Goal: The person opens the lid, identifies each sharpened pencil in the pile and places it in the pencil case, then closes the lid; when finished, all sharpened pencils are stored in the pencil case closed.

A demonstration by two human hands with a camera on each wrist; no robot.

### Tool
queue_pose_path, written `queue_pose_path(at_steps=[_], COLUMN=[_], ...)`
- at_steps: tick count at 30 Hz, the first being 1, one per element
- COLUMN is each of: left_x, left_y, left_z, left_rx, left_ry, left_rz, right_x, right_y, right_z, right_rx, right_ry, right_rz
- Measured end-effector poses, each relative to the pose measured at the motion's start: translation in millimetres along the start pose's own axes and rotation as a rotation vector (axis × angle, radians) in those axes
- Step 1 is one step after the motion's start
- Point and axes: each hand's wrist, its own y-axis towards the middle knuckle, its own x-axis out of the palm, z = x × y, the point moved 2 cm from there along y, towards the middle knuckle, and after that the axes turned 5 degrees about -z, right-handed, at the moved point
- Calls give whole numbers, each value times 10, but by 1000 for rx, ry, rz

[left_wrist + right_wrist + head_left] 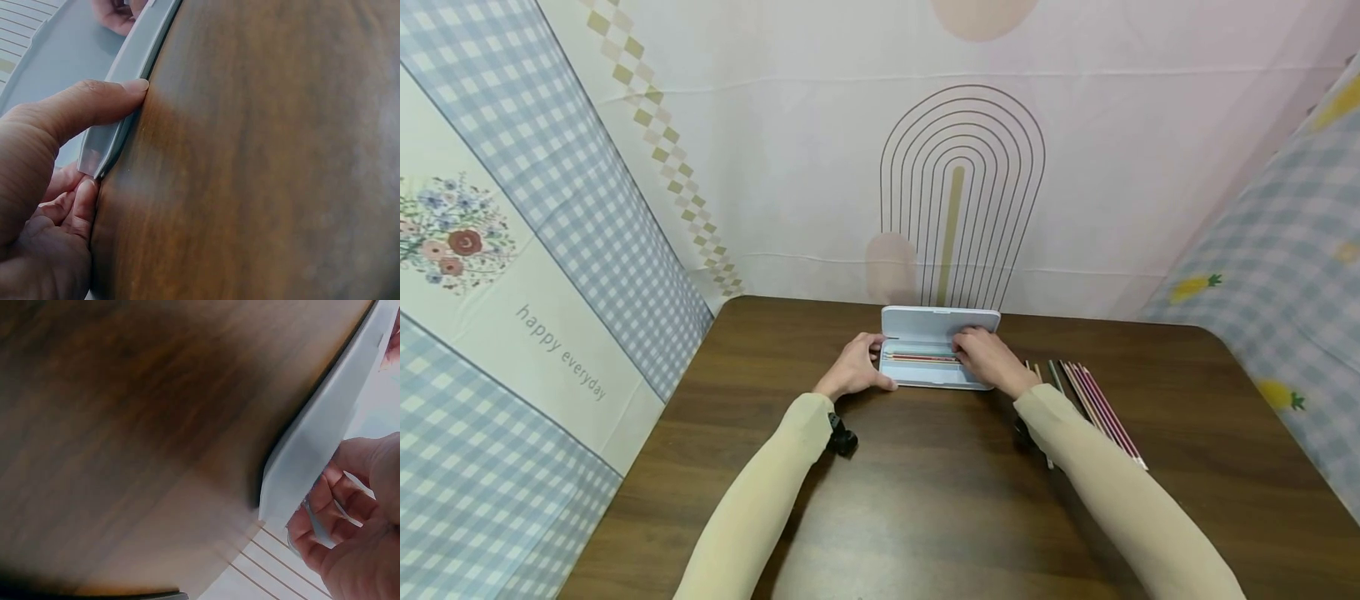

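A pale blue pencil case (936, 385) lies on the table with its lid (917, 321) raised at the back. Inside it a few pencils (917, 358), a red one among them, lie lengthwise. My left hand (853, 367) grips the left end of the case, its thumb (115, 103) on the front rim and its other fingers around the end. My right hand (988, 358) reaches into the right part of the case, over the pencils' right ends. Its fingers (344, 506) bend down behind the front wall, which hides their tips; I cannot tell whether they pinch a pencil.
To the right of the case, several loose pencils (1101, 408), dark red, tan and dark green, lie on the brown wooden table (910, 500), partly under the right forearm. A patterned cloth (805, 183) hangs behind the table's back edge.
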Motion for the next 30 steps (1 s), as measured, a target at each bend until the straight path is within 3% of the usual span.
queue_pose_path(at_steps=[12, 30], left_x=[10, 13], left_y=[20, 19], left_z=[-21, -14], left_rx=[3, -13], left_ry=[-4, -16], left_rz=[7, 1], right_x=[0, -25], right_y=[31, 13], right_z=[-24, -65], right_rx=[42, -2], right_ry=[-18, -88], right_rz=[-35, 18])
